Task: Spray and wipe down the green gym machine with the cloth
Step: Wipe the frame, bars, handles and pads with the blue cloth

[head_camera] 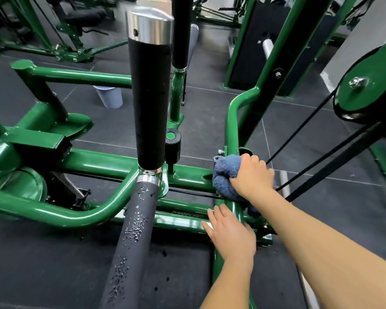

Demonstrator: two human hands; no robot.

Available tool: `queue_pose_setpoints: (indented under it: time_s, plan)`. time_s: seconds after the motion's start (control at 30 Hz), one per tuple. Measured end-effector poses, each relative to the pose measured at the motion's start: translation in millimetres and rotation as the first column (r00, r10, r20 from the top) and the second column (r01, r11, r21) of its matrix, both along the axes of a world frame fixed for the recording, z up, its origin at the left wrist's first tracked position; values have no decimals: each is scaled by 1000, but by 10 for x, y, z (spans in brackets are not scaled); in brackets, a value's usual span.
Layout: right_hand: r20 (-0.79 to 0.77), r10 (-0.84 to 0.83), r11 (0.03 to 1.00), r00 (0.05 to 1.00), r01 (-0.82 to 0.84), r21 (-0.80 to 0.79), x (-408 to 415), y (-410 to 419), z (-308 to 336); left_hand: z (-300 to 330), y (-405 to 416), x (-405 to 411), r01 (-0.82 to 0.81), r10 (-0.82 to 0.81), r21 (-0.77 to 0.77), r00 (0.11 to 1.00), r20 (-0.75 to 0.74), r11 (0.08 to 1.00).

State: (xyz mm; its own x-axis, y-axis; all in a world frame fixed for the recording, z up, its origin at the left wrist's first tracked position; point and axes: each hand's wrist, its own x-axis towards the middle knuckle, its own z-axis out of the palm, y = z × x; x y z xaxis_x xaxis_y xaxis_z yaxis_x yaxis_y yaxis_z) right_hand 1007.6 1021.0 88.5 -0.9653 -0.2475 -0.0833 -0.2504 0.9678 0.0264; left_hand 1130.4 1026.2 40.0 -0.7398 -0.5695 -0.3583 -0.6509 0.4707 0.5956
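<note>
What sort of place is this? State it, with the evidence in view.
Most likely a gym: green machine frames with foam-padded handles, a cable pulley, and dark rubber floor tiles.

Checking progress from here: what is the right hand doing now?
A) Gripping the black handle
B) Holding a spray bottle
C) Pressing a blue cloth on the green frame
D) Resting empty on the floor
C: the right hand grips the blue cloth against the green frame at a joint; no spray bottle is in view.
</note>
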Motion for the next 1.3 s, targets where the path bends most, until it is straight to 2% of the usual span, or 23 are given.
queue_pose_setpoints:
  time_s: [0.1, 0.2, 0.27, 0.4, 0.47, 0.67, 0.77, 0.9, 1.0, 1.07, 1.17, 1.3]
  plan:
    - [-12, -39, 998, 999, 38, -46, -61, -48, -21, -12, -16, -22, -13, 13, -6, 1000, -11, 1000]
    - [48, -199, 965, 979, 205, -166, -261, -185, -28, -9, -14, -46, -5, 5, -1, 1000, 24, 1000]
    - [45, -256, 940, 966, 259, -222, -365, -277, -41, 24, -31, -50, 1, 0, -8, 999, 36, 1000]
    - [-4, -287, 938, 958, 280, -206, -447, -381, -93, 81, -55, -64, 19, -18, -3, 997, 70, 1000]
    - [-27, -262, 949, 965, 253, -189, -448, -351, -110, 56, -39, -55, 14, -13, -9, 998, 64, 1000]
    - [-103, -9, 1000, 995, 10, 12, -136, -185, -57, -51, -10, -60, -18, 19, -22, 1000, 24, 1000]
    - [-165, 78, 995, 983, -65, 80, 156, -89, -37, 25, -62, -48, 38, -38, -3, 998, 56, 999]
    - [-18, -62, 998, 998, 61, -2, 498, 62, -65, 170, -156, 121, 110, -123, 78, 974, 191, 991]
    - [202, -235, 945, 951, 272, -182, 755, 221, -32, 290, -110, 502, 238, -279, 161, 900, 334, 958]
    - [225, -216, 960, 950, 249, -130, 972, 293, -38, 333, -88, 710, 348, -386, 167, 836, 391, 923]
    - [173, -171, 984, 970, 177, -17, 1277, 357, -68, 418, -150, 822, 408, -455, 202, 784, 422, 890]
    - [285, -251, 957, 925, 282, -74, 1563, 510, -61, 494, -243, 938, 440, -473, 176, 791, 389, 881]
